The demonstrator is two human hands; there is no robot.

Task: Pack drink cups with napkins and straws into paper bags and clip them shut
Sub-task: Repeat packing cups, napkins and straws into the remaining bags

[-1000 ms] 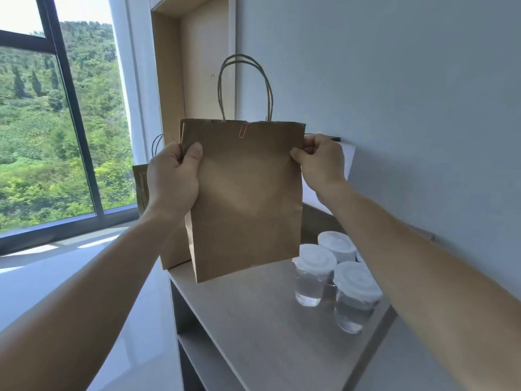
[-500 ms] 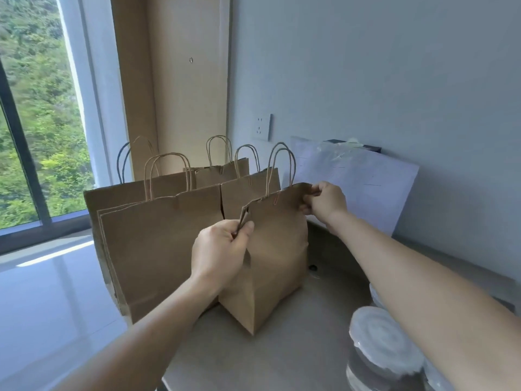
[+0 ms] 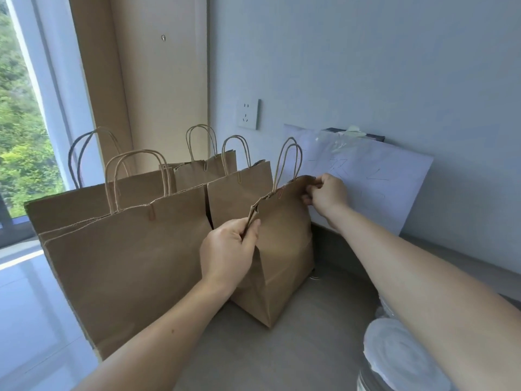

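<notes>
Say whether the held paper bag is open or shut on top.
Shut: on the paper bag the top edges lie together under a paper clip; left hand and right hand pinch its corners.

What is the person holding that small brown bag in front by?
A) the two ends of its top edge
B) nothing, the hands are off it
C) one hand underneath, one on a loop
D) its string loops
A: the left hand pinches the near end of the paper bag's top edge, and the right hand pinches the far end.
</notes>
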